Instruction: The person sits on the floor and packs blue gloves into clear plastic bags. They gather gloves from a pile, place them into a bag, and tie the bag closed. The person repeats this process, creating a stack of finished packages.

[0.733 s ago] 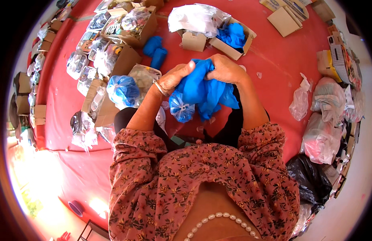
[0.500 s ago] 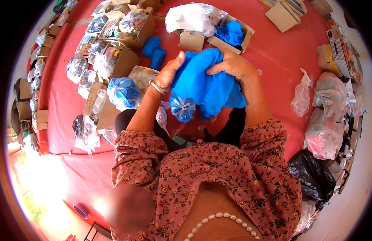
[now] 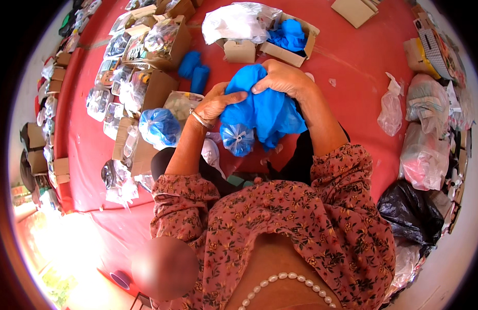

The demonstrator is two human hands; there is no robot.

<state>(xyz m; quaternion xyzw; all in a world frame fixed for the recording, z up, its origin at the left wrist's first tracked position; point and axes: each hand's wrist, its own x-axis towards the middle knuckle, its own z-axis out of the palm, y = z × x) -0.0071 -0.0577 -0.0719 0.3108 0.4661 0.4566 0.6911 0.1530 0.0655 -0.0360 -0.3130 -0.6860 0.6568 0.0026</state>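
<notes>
Between the two hands a bunched blue cloth (image 3: pixel 265 108) is held up above the red floor covering (image 3: pixel 352 62). It is gripped at its top by the right hand (image 3: pixel 283 77), whose fingers are curled down and pressed together over the gathered fabric. The left hand (image 3: pixel 218 101) is closed on the cloth's left edge, with the thumb laid across the front (a thin bangle (image 3: pixel 200 120) is worn at that wrist). Just below the left hand, a small clear bag with blue contents (image 3: pixel 237 139), tied at its neck, is seen against the lower folds of the cloth; whether it is held cannot be told. Further to the left of the left hand, a larger clear bag of blue material (image 3: pixel 159 126) is set beside a cardboard box (image 3: pixel 159 88). Beyond the right hand, an open carton (image 3: pixel 288 46) holding more blue cloth is placed, with a white plastic bag (image 3: pixel 236 20) next to it.
</notes>
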